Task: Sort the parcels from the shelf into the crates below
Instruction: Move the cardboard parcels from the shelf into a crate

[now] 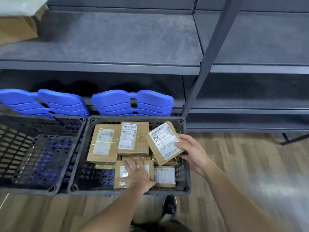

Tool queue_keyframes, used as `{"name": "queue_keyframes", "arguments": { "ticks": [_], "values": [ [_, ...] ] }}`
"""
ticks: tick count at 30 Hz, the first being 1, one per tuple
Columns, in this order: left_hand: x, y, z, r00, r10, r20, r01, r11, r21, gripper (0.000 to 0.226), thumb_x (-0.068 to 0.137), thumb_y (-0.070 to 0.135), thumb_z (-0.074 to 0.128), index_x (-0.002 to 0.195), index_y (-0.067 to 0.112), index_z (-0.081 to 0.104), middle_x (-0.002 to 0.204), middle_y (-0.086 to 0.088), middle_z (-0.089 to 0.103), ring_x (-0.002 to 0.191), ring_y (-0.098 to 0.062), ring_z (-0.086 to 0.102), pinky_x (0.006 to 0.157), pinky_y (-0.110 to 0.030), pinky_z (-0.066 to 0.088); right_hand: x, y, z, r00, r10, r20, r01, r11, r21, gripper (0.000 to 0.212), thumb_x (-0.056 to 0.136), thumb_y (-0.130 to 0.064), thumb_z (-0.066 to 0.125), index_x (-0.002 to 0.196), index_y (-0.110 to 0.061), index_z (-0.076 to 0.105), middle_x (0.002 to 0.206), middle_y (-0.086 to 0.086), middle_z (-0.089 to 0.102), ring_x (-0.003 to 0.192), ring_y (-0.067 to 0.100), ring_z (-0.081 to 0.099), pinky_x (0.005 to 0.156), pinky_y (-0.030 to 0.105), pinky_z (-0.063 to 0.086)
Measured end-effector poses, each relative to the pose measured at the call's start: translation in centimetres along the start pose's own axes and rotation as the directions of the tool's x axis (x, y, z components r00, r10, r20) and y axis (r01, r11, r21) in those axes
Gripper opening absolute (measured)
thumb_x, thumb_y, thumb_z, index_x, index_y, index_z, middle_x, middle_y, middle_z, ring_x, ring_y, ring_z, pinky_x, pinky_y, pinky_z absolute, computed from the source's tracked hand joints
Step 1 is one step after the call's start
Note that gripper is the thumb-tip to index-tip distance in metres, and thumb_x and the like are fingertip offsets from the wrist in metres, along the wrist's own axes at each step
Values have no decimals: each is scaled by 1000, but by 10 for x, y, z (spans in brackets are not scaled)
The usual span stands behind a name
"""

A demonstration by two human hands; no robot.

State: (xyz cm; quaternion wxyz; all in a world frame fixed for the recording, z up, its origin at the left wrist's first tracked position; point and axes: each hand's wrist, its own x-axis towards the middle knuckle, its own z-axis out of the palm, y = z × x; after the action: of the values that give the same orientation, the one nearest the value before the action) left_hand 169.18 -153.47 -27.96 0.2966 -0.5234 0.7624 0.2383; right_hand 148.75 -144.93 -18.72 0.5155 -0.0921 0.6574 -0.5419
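Now my right hand grips the tilted parcel, right side of the crate. My left hand lies flat-fingered on the near parcel.

grey metal shelving stands on wood-plank floor.

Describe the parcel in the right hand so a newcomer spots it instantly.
In front of the grey shelving, find the right-hand black crate, the one holding brown parcels. At its far right corner is the tilted parcel, gripped by the right hand. Unlike its flat-lying neighbours, it sits angled on top with one edge raised, white label facing up.
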Motion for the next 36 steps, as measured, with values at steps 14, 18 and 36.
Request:
{"name": "queue_keyframes", "arguments": {
  "ticks": [14,18,36],
  "values": [
    [1,-14,3,998,-8,-55,5,999,-52,123,71,76,77,160,43,0,172,-2,-13,157,-43,-17,111,-79,29,21,-16,-6,993,33,112,-30,999,-29,37,91,-1,72,124,-17,70,117,5,78,110,21,72,94,41,56],
    [2,-21,-15,999,39,-21,-38,998,51,113,78,75,71,163,42,3,174,-4,-8,159,-39,-9,117,-76,21,26,-13,-8,995,67,77,-60,994,-87,40,88,-3,77,125,-15,72,114,6,79,102,16,76,83,30,56],
    [5,-10,-38,827,555,-95,-552,767,-328,129,64,38,94,161,36,9,155,10,35,121,-9,57,101,-32,53,38,9,-7,962,93,259,199,416,-887,63,92,-34,77,149,-30,52,148,-8,50,127,8,50,103,23,40]
  ]
}}
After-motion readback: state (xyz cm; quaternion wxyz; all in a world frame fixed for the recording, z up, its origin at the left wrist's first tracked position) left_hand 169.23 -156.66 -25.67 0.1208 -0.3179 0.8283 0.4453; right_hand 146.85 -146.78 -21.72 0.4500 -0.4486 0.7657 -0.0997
